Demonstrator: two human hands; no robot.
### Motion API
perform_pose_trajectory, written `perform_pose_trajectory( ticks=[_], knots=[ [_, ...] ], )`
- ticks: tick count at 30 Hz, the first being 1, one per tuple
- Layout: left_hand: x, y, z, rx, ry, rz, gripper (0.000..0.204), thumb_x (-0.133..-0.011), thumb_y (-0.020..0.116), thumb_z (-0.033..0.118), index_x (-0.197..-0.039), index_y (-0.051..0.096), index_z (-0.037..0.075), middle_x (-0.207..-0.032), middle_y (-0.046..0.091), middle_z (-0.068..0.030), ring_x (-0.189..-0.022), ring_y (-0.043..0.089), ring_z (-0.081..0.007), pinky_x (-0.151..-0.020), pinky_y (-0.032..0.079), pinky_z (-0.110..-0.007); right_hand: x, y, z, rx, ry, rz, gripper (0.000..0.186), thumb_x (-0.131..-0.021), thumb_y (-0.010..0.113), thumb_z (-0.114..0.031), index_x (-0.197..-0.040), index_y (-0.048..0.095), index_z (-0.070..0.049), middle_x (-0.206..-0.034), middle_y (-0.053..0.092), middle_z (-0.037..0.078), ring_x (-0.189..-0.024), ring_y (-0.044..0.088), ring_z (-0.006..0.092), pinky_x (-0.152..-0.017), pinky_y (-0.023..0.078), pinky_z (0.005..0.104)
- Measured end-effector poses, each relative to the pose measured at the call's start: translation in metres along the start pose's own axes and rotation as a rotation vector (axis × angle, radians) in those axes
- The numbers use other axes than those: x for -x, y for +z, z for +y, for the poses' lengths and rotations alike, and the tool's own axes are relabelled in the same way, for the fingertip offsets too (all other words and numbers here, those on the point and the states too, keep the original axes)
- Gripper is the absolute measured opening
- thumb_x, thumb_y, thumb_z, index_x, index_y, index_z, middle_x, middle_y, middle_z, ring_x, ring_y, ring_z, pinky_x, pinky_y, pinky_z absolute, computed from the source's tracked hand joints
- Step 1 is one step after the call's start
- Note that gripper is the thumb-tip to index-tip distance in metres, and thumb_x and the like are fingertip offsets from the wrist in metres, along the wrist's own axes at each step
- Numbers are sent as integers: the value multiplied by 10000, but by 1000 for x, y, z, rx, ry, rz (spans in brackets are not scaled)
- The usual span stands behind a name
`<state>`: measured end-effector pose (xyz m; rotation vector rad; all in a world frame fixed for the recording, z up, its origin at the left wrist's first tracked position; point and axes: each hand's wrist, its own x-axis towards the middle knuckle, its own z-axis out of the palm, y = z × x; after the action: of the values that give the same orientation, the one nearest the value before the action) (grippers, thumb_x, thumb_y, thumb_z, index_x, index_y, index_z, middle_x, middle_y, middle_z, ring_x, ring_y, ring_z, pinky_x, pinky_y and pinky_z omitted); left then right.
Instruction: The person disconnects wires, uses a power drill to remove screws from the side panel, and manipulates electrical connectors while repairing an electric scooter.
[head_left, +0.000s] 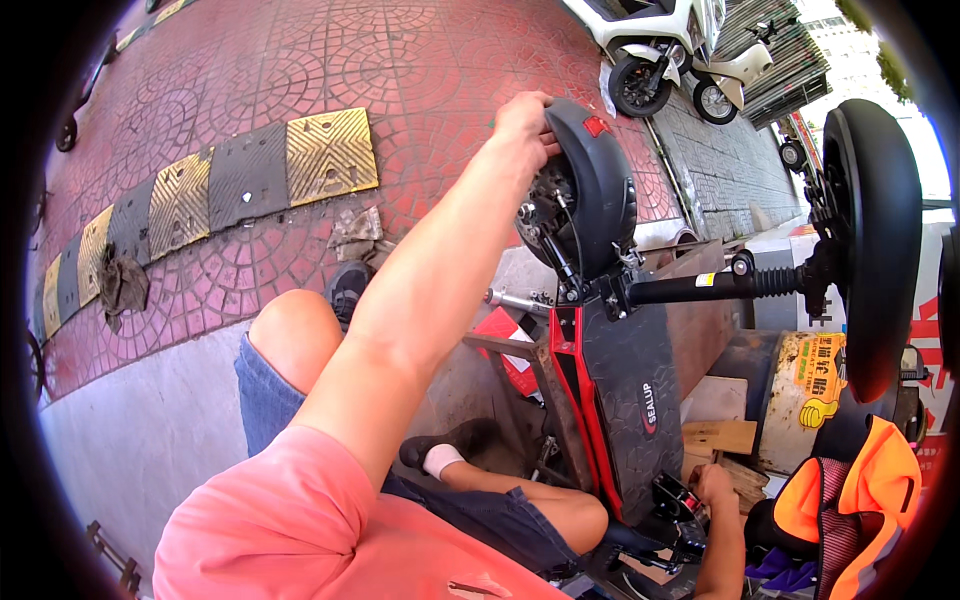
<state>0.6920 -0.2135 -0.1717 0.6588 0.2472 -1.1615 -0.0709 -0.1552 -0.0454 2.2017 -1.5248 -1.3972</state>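
Observation:
An electric scooter lies on its side in front of me, its black textured deck [635, 400] edged with red trim. My left hand [527, 125] reaches far forward and grips the edge of the black fender [598, 190] over its wheel, fingers curled around it. A small red reflector [596, 126] sits on that fender. At the near end of the deck, my right hand [714, 487] is closed at a black metal joint [682, 500] with a red part. Its fingertips are mostly hidden. Below the fender, a silver cylindrical part [518, 300] sticks out beside the frame.
A black tube [715, 288] runs right toward a large black tyre [878, 250]. An orange vest [870, 480] lies at lower right, near a stickered drum [800, 400] and wooden pieces [720, 436]. Ahead are a yellow-black speed bump [240, 175] and a parked white scooter [650, 60].

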Motion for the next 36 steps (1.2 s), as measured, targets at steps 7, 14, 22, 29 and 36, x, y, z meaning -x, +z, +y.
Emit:
perform_pose_trajectory(
  ticks=[7,14,22,29,36],
  knots=[
    [-4,-14,1,203,-285,-313,336,-1099,550,184,-1310,566,-77,-1273,698,-220,-1183,721,-367,-1075,574,-581,-4,-3,-5,-33,44,-1,186,-806,769,-242,-934,849,-133,-944,799,199,-943,776,397,-902,620,483],
    [-8,-20,-5,236,-346,-531,372,-1161,445,199,-1389,507,-88,-1393,658,-270,-1287,681,-419,-1125,539,-613,-12,10,14,-418,235,-75,236,-819,906,-228,-952,852,-41,-845,795,193,-808,785,323,-790,617,434],
    [-10,-22,-4,93,-280,-469,372,-1175,430,195,-1412,497,-84,-1371,680,-260,-1244,712,-416,-1088,574,-618,-26,6,10,-983,477,-247,140,-868,876,-74,-847,816,51,-684,719,112,-568,636,211,-507,456,390],
    [-5,-25,-2,-39,-316,-580,479,-1192,373,322,-1397,558,-69,-1394,685,-270,-1258,710,-437,-1091,567,-622,-6,35,40,-1048,370,-167,166,-922,838,-86,-863,788,61,-701,711,78,-591,621,183,-547,467,341],
    [13,-23,-3,-221,-244,-502,412,-1184,429,281,-1371,564,-60,-1343,699,-259,-1239,714,-444,-1073,597,-580,2,25,21,-845,360,-115,221,-990,782,-149,-906,792,56,-727,709,71,-636,627,184,-592,493,389]
  ],
)
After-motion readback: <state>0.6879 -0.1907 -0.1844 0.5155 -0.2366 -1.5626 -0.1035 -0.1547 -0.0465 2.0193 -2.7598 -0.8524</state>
